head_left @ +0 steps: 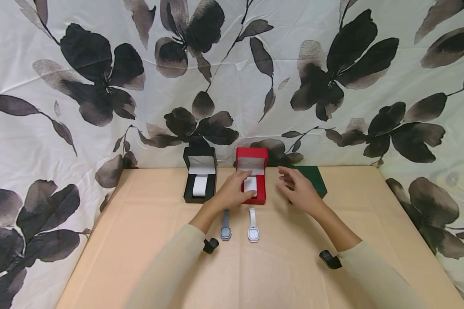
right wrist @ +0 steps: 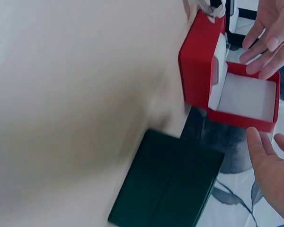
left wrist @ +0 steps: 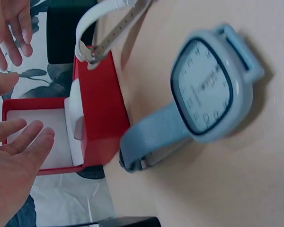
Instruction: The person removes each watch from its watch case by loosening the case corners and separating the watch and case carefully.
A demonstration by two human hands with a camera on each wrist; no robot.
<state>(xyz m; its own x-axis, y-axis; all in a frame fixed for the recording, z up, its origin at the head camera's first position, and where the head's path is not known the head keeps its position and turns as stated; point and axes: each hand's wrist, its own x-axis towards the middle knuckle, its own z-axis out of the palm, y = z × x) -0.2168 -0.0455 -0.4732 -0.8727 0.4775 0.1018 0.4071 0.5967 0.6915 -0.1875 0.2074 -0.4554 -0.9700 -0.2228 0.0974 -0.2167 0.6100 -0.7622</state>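
Observation:
My left hand (head_left: 231, 189) hovers at the left side of an open red watch box (head_left: 261, 198), overlapping part of it in the head view. Its fingers are spread and nothing is held. My right hand (head_left: 298, 191) is between the red box and a closed dark green box (head_left: 314, 175), partly covering the green one, its fingers loosely bent and holding nothing. In front of the red box lie a watch with a blue-grey strap (head_left: 226, 232) and a white watch (head_left: 253, 234). Inside the red box sits a white cushion (head_left: 250, 184), partly hidden by my left fingers.
An open black watch box (head_left: 188, 191) with a white cushion (head_left: 199, 186) stands left of the red one. The boxes are along the back edge of the beige tabletop (head_left: 147, 240). Behind hangs a white cloth with dark flowers (head_left: 224, 86).

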